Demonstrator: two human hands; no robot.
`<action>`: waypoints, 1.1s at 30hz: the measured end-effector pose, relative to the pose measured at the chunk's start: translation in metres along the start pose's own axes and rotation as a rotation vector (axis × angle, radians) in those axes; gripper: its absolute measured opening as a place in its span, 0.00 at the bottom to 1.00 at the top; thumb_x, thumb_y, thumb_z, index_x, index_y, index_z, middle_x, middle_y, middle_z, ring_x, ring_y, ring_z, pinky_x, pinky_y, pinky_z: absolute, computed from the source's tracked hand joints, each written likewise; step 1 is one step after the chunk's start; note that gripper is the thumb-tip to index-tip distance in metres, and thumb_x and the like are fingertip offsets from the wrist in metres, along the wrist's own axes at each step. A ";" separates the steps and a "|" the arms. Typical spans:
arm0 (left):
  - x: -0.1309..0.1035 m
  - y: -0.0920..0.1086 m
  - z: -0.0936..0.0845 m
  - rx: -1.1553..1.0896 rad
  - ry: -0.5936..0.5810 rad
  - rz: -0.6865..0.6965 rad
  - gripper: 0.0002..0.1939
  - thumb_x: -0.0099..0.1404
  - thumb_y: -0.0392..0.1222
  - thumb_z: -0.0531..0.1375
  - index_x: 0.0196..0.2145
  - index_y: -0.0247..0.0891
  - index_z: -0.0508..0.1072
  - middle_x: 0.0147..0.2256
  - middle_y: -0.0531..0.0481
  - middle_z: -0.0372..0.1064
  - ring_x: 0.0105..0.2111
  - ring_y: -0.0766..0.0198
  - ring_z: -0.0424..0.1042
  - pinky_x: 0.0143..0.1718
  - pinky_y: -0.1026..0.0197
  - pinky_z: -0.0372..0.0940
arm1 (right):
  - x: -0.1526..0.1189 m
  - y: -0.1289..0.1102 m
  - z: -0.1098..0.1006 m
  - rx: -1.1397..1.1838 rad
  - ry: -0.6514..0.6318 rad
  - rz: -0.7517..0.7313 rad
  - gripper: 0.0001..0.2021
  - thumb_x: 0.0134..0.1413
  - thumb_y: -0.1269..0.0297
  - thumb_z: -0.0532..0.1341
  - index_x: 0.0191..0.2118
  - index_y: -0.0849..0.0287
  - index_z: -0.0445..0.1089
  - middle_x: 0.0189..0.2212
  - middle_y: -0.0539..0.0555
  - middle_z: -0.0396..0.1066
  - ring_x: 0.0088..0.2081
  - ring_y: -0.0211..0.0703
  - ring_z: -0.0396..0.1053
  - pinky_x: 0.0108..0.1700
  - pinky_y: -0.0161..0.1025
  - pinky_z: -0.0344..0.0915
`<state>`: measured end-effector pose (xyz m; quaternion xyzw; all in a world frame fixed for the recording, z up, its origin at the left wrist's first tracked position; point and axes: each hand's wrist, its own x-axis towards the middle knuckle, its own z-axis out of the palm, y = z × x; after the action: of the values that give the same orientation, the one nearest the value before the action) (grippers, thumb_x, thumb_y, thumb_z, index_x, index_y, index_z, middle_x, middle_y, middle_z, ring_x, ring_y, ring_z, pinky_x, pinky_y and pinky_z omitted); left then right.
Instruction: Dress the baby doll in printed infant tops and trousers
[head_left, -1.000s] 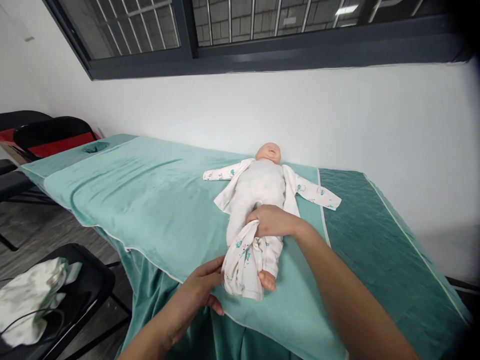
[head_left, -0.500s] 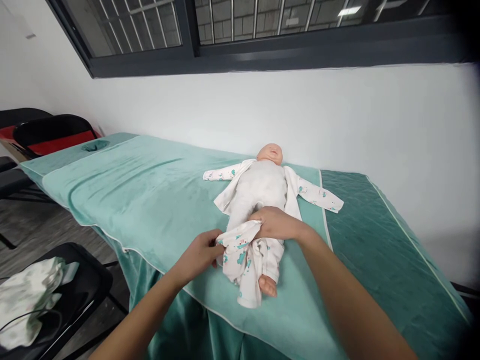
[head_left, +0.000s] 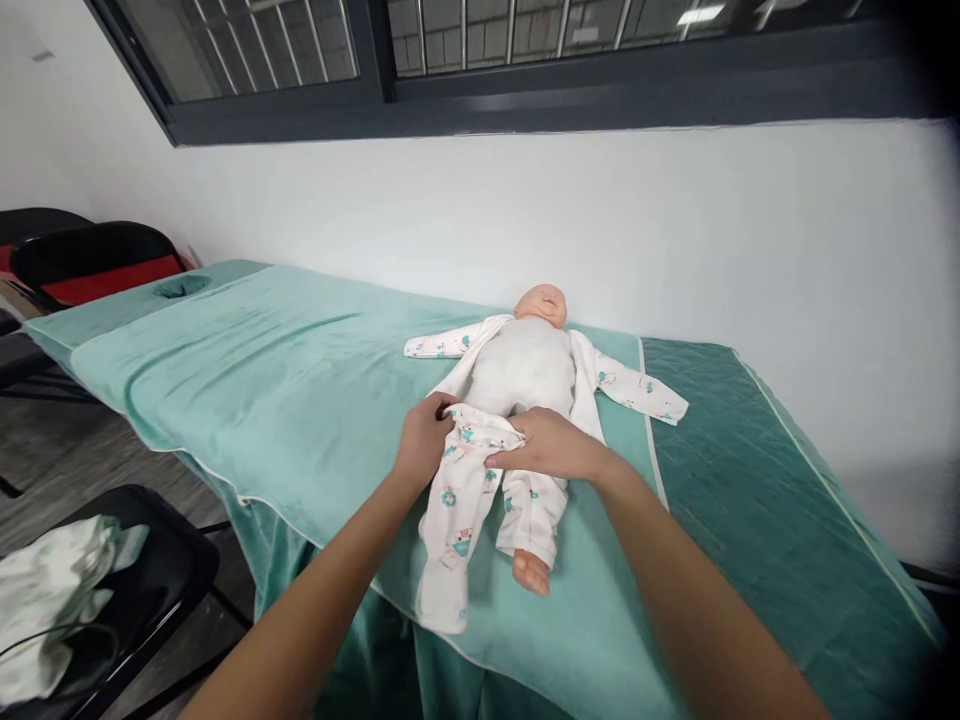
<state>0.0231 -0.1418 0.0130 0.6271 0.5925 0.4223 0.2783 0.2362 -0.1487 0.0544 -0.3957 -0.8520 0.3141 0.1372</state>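
Note:
A baby doll (head_left: 541, 306) lies on its back, its head toward the wall. Its white printed jacket (head_left: 637, 388) hangs open over a plain pale body, sleeves spread wide. White printed baby trousers (head_left: 459, 510) cover both legs; one bare foot (head_left: 531, 572) pokes out of the right-hand leg, while no foot shows at the other cuff. My left hand (head_left: 424, 436) is closed on the waistband's left side. My right hand (head_left: 546, 444) pinches the waistband near the doll's crotch, thumb below and fingers above.
The doll lies on a bed with a light green cover (head_left: 300, 400) and a darker green end (head_left: 750, 470). A black chair (head_left: 165, 560) at lower left holds crumpled white-green cloth (head_left: 52, 600) and a cable. More chairs (head_left: 97, 260) stand far left. A window (head_left: 510, 90) is above.
My left hand has moved up and away with the waistband. The bunched left trouser leg is now drawn up and lies straighter. My right hand stays nearly in place.

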 end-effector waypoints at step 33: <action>-0.032 -0.001 0.008 -0.009 0.164 -0.009 0.14 0.69 0.53 0.52 0.34 0.40 0.66 0.28 0.54 0.69 0.29 0.64 0.65 0.32 0.63 0.57 | 0.010 0.016 0.014 0.270 0.488 0.131 0.05 0.52 0.63 0.59 0.29 0.58 0.67 0.25 0.46 0.67 0.28 0.39 0.68 0.30 0.33 0.59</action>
<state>0.0310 -0.1719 0.0020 0.5862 0.6144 0.4737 0.2335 0.2327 -0.1395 0.0329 -0.4919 -0.7168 0.3285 0.3692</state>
